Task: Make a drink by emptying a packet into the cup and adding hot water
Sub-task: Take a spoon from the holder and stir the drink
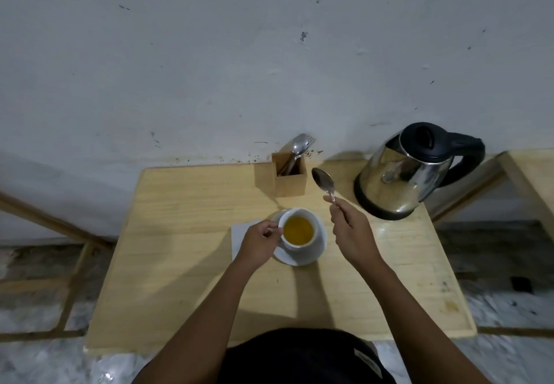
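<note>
Pretty much done I'd say: the cup (pixel 298 230) on its saucer (pixel 318 248) already holds yellow drink. Left hand (pixel 260 244) fingers pinch its handle, right hand (pixel 352 230) grips a spoon (pixel 323 182) lifted between cup and kettle (pixel 401 173). Probably just stirring left.

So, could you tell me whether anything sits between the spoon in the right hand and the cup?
Nothing visible does. The spoon, held by the right hand, is raised beyond the cup, whose mouth is uncovered; the left hand grips only its left side.
</note>
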